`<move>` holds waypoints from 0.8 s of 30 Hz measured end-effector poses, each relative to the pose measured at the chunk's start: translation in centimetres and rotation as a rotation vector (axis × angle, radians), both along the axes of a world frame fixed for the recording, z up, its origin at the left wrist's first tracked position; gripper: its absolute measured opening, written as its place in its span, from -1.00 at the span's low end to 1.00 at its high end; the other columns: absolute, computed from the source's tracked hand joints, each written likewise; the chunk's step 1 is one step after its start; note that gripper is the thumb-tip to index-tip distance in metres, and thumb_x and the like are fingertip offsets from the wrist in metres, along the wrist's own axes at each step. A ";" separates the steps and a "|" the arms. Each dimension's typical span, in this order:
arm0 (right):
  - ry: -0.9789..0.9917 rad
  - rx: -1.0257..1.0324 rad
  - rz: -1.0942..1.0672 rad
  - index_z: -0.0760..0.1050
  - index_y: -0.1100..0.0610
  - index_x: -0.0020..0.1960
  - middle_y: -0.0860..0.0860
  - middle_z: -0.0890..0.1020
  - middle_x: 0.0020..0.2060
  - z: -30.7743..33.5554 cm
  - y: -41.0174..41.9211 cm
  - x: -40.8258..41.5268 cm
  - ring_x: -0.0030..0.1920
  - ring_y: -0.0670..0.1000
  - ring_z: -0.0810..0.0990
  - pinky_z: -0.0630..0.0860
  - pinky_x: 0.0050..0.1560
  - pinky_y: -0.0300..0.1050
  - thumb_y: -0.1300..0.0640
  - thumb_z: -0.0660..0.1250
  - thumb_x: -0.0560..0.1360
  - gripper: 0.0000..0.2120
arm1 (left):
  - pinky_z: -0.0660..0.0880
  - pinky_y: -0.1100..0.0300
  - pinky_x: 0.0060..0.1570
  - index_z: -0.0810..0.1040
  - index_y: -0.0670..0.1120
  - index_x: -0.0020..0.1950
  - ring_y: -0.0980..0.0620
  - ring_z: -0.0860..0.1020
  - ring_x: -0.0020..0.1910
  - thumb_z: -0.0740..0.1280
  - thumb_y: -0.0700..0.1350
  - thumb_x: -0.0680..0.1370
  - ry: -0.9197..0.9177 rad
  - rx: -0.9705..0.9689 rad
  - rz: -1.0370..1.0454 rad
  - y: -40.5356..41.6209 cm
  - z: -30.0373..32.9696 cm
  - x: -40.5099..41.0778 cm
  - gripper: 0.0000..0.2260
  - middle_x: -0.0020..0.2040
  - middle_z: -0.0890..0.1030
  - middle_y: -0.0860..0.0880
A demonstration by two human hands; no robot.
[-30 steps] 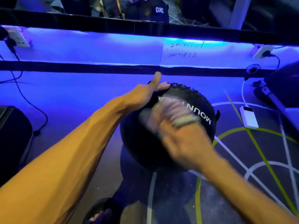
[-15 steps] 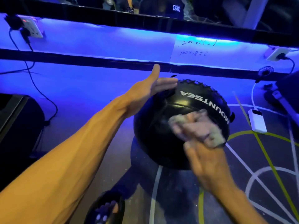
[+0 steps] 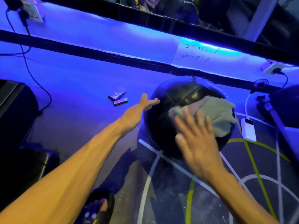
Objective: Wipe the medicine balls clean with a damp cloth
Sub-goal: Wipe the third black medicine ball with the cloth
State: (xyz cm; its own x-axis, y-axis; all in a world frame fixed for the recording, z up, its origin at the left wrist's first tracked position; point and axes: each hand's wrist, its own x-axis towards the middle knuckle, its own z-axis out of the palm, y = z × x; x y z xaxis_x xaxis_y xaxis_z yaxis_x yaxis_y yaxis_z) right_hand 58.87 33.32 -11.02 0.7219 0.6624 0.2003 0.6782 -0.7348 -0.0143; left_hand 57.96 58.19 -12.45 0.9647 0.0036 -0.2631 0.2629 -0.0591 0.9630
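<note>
A black medicine ball [image 3: 169, 101] sits on the floor against the blue-lit wall base. A grey cloth [image 3: 216, 110] lies spread over its top right. My right hand [image 3: 197, 135] presses flat on the cloth's near edge, fingers spread and straight. My left hand [image 3: 139, 112] rests against the ball's left side with fingers straight and thumb up.
A white power bank [image 3: 248, 129] with a cable lies right of the ball. Two small flat packs [image 3: 119, 98] lie on the floor to the left. A dark box [image 3: 14, 110] stands at far left. My sandalled foot [image 3: 98, 207] shows at the bottom.
The ball has turned, so its white lettering no longer shows. The cloth has spread out toward the upper right, and my right hand now lies flat on it. The view has shifted, revealing the packs.
</note>
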 end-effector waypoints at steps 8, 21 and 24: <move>-0.065 0.006 -0.137 0.26 -0.11 0.60 -0.01 0.05 0.66 1.8 -2.8 4.8 0.66 0.13 -0.03 -0.07 0.58 0.32 -0.21 0.17 0.59 -0.41 | 0.23 0.06 0.51 0.50 0.27 0.45 0.16 0.39 0.48 -0.12 0.38 0.66 -0.049 0.363 -0.105 0.9 1.6 1.6 -0.44 0.49 0.45 0.27; -0.379 -0.067 -0.055 0.46 0.10 0.47 0.08 0.17 0.63 -3.9 3.1 3.4 0.63 0.21 0.09 -0.01 0.59 0.31 0.01 0.21 0.67 -0.59 | -0.01 0.09 0.47 0.47 0.23 0.49 0.17 0.12 0.61 -0.29 0.31 0.66 -0.029 0.347 -0.168 -0.4 4.2 6.3 -0.34 0.62 0.20 0.26; -0.376 -0.260 0.182 0.45 0.12 0.49 0.07 0.25 0.60 -8.3 0.7 1.0 0.61 0.19 0.16 -0.17 0.61 0.25 0.20 0.18 0.59 -0.53 | 0.01 0.16 0.33 0.45 0.28 0.50 0.12 0.13 0.62 -0.28 0.31 0.66 -0.050 0.399 -0.151 -0.5 3.3 6.3 -0.37 0.63 0.20 0.22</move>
